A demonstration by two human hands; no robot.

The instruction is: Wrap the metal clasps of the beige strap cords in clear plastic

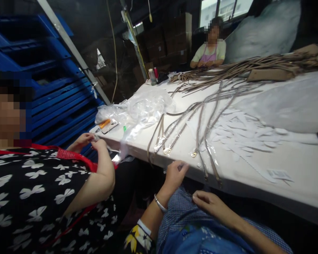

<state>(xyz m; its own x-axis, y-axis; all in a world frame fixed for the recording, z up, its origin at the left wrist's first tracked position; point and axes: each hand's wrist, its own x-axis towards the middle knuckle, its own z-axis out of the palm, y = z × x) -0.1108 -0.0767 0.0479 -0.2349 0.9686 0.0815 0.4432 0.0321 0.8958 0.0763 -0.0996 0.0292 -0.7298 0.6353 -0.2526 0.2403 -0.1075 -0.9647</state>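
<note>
My left hand [175, 175], with a bangle at the wrist, is at the table's front edge with its fingers curled into a pinch. Whatever it holds, if anything, is too small to make out. Over my lap, my right hand [209, 204] is closed, thumb against fingers; its grip is also unclear. Just beyond the hands, thin brown straps [211, 160] in clear plastic sleeves hang over the edge. More brown straps [163, 132] lie left of them, ending in gold-coloured metal fittings [194, 154]. Neither hand appears to touch these straps.
White strips [241, 135] are piled right on the table [235, 176]. Clear plastic bags [148, 106] and an orange-handled tool [104, 124] lie left. A co-worker [55, 183] sits close on my left; another person [210, 49] sits across. Strap bundles [228, 72] fill the far side.
</note>
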